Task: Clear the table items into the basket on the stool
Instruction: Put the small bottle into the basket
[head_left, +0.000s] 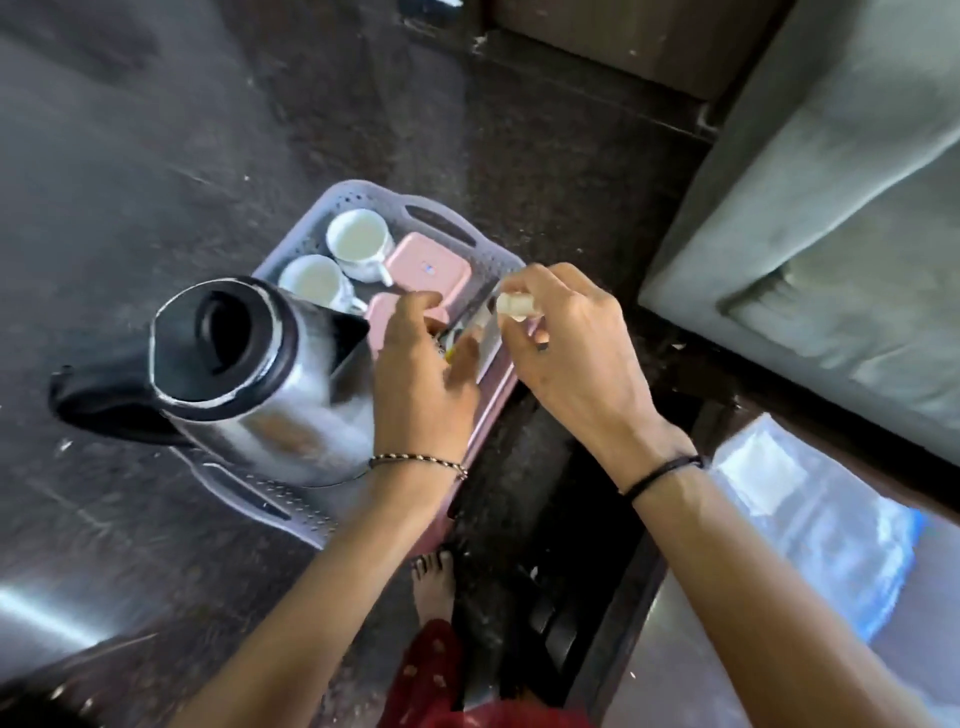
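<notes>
A pale grey perforated basket (441, 218) stands on a pink stool (485, 415). Inside it are two white cups (358, 241) (311, 280), a pink lidded box (431, 265) and a steel kettle (249, 374) with a black lid and handle. My left hand (421, 384) reaches into the basket's right side, fingers against a second pink box and thumb beside a shiny metal piece (485, 335); its grip is hidden. My right hand (576, 343) hovers over the basket's right rim, pinching a small white object (514, 306) that is too blurred to name.
A grey sofa (831, 208) fills the right side. A glossy table top (779, 561) lies at the lower right, close to my right forearm. The floor is dark stone. My bare foot (434, 582) stands just below the stool.
</notes>
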